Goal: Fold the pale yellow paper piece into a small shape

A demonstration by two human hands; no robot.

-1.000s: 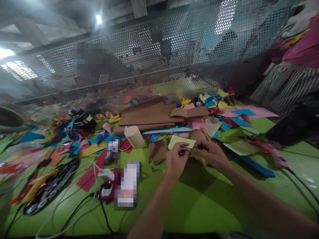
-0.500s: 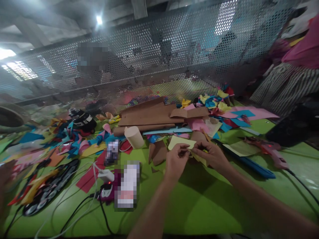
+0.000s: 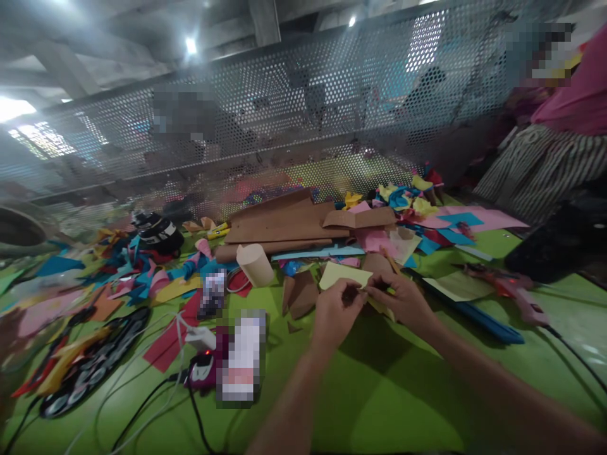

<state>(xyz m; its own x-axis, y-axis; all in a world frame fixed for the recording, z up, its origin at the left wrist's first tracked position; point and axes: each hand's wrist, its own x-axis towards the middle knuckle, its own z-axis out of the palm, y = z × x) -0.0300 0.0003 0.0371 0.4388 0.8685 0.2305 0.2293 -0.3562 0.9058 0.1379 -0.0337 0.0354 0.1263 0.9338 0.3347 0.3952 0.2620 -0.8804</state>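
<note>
Above the near middle of the green table, my left hand [image 3: 336, 311] and my right hand [image 3: 401, 296] meet with thumbs and fingers pinched together. Between them is pale yellow paper [image 3: 342, 274]; one flat part stands out behind my left fingers, and another part shows below my right hand. Whatever lies right at the fingertips is hidden. Folded brown paper [image 3: 302, 296] lies just left of my hands. To the right of my right hand are a long blue object [image 3: 488, 321] and a loose pale yellow sheet [image 3: 459, 285].
A pink glue gun [image 3: 524, 297] with a cord lies at right. At left are a phone [image 3: 243, 357], a power strip [image 3: 202, 370], cables and a yellow-handled tool [image 3: 76, 360]. Brown cardboard [image 3: 279, 221], a tape roll [image 3: 255, 264] and colored scraps sit behind. A person [image 3: 571, 107] stands at right.
My fingertips have drawn closer together at the yellow paper, and my left fingers have curled in. The view has shifted very slightly; the table items look unmoved.
</note>
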